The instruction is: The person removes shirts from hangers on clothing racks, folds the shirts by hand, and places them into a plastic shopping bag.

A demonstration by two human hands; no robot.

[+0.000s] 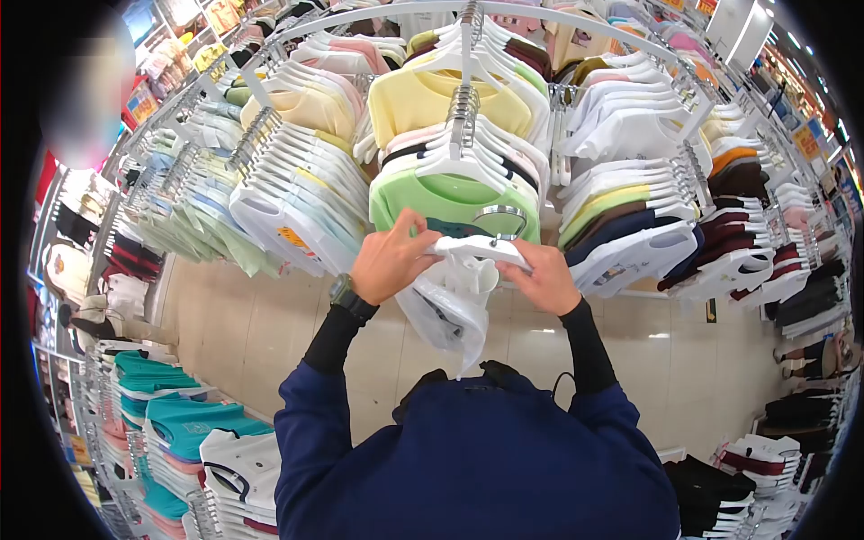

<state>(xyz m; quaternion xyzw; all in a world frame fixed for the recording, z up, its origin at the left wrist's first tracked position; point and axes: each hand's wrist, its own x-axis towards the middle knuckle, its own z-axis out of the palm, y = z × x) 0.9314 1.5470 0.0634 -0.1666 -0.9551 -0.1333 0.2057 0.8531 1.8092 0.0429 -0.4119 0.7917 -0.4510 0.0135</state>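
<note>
The white hanger (pixel 477 245) lies across the centre of the frame, nearly level, its metal hook (pixel 500 214) pointing toward the green shirt (pixel 459 192) at the front of the middle rack. The grip of the left hand (pixel 389 259) is closed on the hanger's left end; that of the right hand (pixel 547 277) is clamped on the other end, thumb along the near side. Some fingertips are hidden, so how firmly each one presses cannot be told.

The crumpled clear bag (pixel 444 310) hangs just below the hanger, between the hands, with something pale and partly dark inside; how its top is fastened cannot be seen.

A hold at both ends suits this well: it should resist twisting and leave the hook free. Best to keep the ends equally high, so the bag hangs straight, and press on the rigid arms rather than on loose film, which could slip or tear. The hook is close to the green shirt and might snag its neckline, so a little room there would help. Relaxed wrists, the one with the watch (pixel 349 294) included, would keep small turns steady and even.
</note>
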